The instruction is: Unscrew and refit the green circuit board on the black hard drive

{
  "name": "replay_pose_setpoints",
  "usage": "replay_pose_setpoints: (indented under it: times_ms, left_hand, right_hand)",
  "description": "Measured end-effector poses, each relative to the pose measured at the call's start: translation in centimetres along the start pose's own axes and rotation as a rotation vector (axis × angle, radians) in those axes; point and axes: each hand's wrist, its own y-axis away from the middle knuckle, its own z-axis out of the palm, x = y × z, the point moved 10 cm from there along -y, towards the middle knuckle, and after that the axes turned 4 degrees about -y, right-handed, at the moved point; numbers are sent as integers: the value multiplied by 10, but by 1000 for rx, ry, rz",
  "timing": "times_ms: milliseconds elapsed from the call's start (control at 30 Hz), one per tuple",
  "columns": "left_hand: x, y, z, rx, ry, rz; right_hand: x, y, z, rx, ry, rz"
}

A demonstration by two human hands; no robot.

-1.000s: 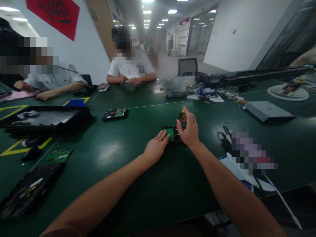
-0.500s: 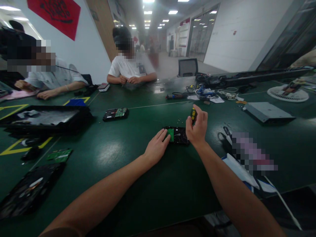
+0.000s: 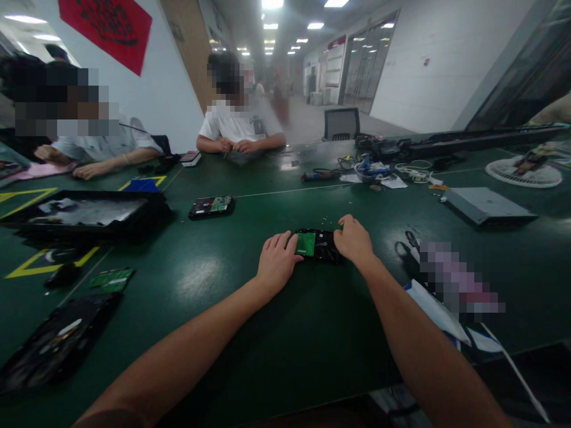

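A black hard drive [image 3: 322,245] with a green circuit board lies on the dark green table [image 3: 250,333] in front of me. My left hand [image 3: 276,261] rests against the drive's left end with its fingers stretched out flat. My right hand [image 3: 354,241] is at the drive's right end with its fingers curled down. The yellow-and-black screwdriver it lifted a moment ago is hidden inside this hand. A few tiny screws [image 3: 328,219] lie just behind the drive.
A second hard drive [image 3: 210,206] lies further left, beside a black tray [image 3: 80,214]. A loose green board [image 3: 109,279] and an opened device [image 3: 53,342] sit at near left. At right are a grey box [image 3: 486,205], cables [image 3: 375,169] and papers [image 3: 441,309]. Two people sit across the table.
My right hand picked up the screwdriver from behind the drive, raised it, then came down to the drive's right end. My left hand slid slightly along the drive's left end.
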Motion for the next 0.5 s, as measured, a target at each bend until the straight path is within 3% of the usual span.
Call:
replay_pose_setpoints:
  times_ms: [133,367,500]
  left_hand:
    - [-23,-7,5,-20,6,-95]
    - [-76,-6,21,-45,160,-312]
    - [-81,-4,24,-14,250,-369]
  right_hand:
    - [-2,0,16,-113,33,-18]
    - [-6,3,24,-174,103,-49]
    - [-11,6,31,-229,84,-56]
